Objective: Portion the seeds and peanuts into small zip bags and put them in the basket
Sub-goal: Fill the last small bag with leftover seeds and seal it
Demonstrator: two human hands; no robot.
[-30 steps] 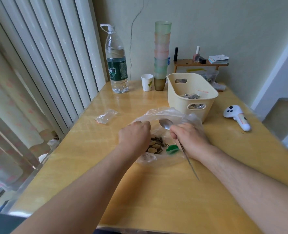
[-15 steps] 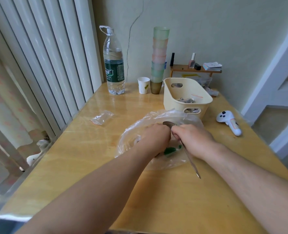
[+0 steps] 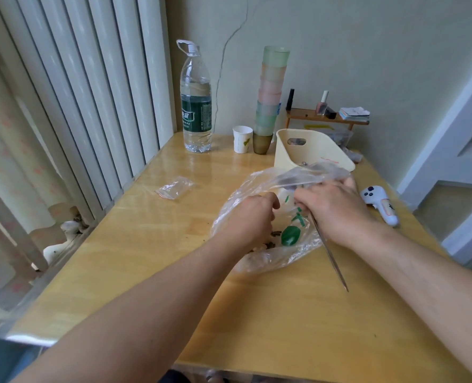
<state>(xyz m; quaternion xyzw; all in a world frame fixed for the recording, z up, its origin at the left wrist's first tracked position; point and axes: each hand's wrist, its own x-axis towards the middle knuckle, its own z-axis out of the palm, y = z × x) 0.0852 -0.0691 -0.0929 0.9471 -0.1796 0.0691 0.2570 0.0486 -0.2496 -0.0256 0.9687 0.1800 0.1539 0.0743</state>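
1. The right hand (image 3: 337, 214) has its grip closed around a spoon (image 3: 329, 252), fingers curled over the upper handle; the handle slants down toward the near edge, and the bowl end is hidden behind the hand and plastic.
2. The right fingers also reach the raised rim of the big bag (image 3: 262, 189), though whether they pinch the plastic cannot be told.
3. The left hand (image 3: 250, 219) sits just beside the right, fingers curled in at the bag's mouth; what its grip has hold of cannot be told.
4. The big bag is clear plastic with green print, lying crumpled on the tabletop (image 3: 229, 313) under both hands.
5. Dark seeds (image 3: 274, 234) show through the plastic between the 2 hands, low in the bag.
6. A small zip bag (image 3: 175, 187) lies flat on the tabletop, well apart to the left.
7. The basket (image 3: 312, 150), cream plastic, stands just behind the big bag, with some contents barely visible inside.
8. A white controller (image 3: 378, 207) lies to the right of the right hand.
9. At the far edge stand a water bottle (image 3: 195, 106), a paper cup (image 3: 242, 139) and a stack of cups (image 3: 270, 98).
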